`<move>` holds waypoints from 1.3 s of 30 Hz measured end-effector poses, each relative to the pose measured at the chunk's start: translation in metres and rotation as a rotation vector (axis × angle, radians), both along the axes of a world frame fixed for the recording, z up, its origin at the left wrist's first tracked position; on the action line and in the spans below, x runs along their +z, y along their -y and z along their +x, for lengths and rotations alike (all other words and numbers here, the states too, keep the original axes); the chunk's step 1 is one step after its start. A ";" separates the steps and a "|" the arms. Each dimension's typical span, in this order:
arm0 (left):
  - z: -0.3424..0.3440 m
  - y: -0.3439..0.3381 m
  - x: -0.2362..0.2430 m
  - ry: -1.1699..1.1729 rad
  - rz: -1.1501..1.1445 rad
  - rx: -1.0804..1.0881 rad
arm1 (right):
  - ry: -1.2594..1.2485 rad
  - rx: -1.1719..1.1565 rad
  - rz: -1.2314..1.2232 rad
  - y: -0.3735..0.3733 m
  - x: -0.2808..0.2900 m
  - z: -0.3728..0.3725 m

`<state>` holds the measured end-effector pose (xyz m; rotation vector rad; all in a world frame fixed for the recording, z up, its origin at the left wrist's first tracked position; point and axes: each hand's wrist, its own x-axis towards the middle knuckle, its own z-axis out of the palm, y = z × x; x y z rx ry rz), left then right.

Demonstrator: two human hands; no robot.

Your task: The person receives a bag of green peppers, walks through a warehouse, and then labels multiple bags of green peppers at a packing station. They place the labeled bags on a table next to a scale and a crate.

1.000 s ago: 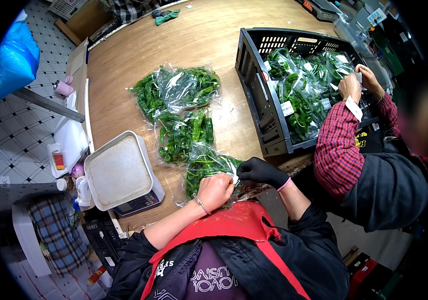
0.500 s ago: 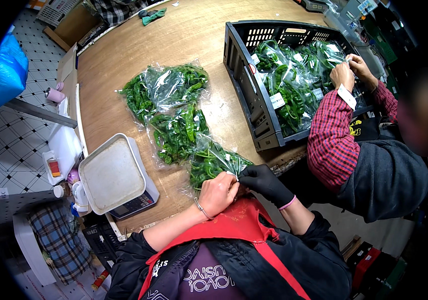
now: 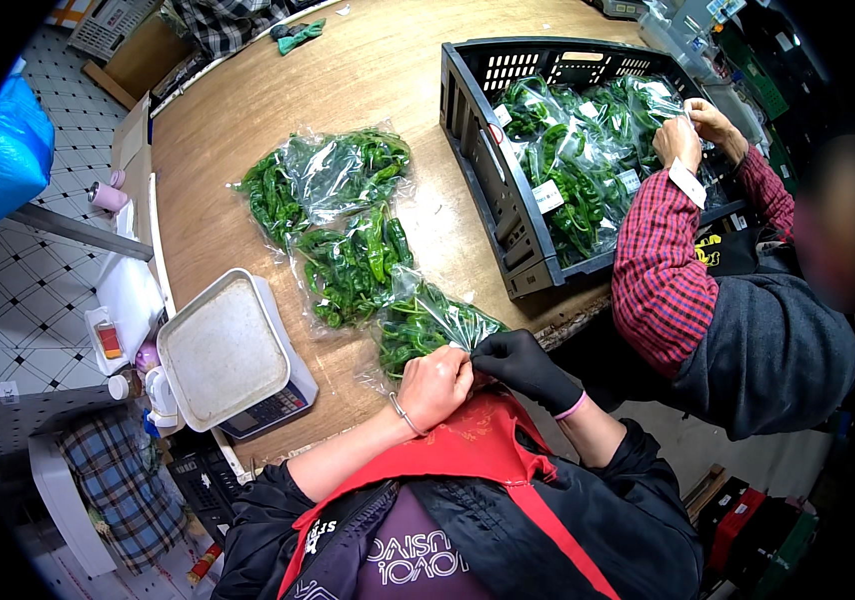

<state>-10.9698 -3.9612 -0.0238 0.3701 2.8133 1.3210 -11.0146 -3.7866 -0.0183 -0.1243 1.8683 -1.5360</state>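
At the table's near edge lies a clear plastic bag of green peppers (image 3: 410, 335), its mouth gathered into a twisted neck that points right. My bare left hand (image 3: 436, 385), with a bracelet at the wrist, is closed on that neck. Black-gloved, my right hand (image 3: 523, 365) pinches the same neck from the other side. Where the fingers meet, the end of the bag is mostly hidden. Just beyond lie a second bag of peppers (image 3: 343, 275) and a larger, third one (image 3: 328, 175), touching each other.
A black crate (image 3: 498, 205) of labelled pepper bags stands at the right. A co-worker's hands (image 3: 683, 140) hold a bag over it; a checked sleeve (image 3: 648, 250) reaches in beside me. To my left sits a weighing scale (image 3: 226, 350). Green-and-black gloves (image 3: 300, 36) lie at the far edge.
The whole view has shifted slightly. My two hands keep their hold on the bag's neck with hardly any movement. The co-worker's hands remain over the crate.
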 end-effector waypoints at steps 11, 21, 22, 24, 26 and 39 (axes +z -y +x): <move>0.003 0.000 -0.024 -0.103 0.106 -0.017 | -0.149 0.014 0.054 0.000 -0.007 0.006; 0.002 0.005 -0.026 -0.068 0.180 -0.038 | -0.263 -0.002 0.115 0.000 -0.019 0.008; 0.004 0.004 -0.025 -0.035 0.200 -0.019 | -0.259 -0.006 0.109 0.000 -0.019 0.008; 0.005 0.003 -0.017 0.031 0.241 0.012 | -0.251 -0.018 0.098 0.000 -0.020 0.008; 0.003 0.003 -0.015 -0.018 0.164 -0.019 | -0.317 0.005 0.108 0.000 -0.018 0.008; 0.001 0.001 -0.021 -0.083 0.171 0.002 | -0.393 0.001 0.068 0.005 -0.006 0.010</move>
